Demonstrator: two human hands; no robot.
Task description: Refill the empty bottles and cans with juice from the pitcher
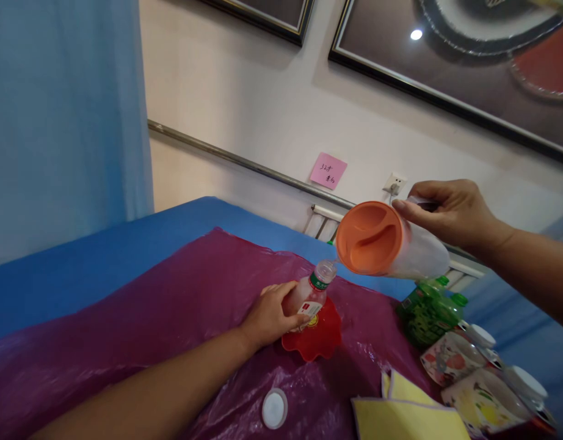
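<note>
Got my left hand (275, 311) wrapped snug round clear bottle (314, 287), bottle leaning slightly, over red scalloped dish (330, 342) (can't tell from my remote seat if base touches). Right hand (460, 211) higher up, closed on handle (423, 202) of pitcher (421, 253), tipped sideways, orange lid (368, 241) just beside bottle mouth (327, 266). White cap (275, 409) lying on purple sheet (171, 293) near dish. Yellow cloths (410, 418) and green bottles (432, 315) sit off to right.
</note>
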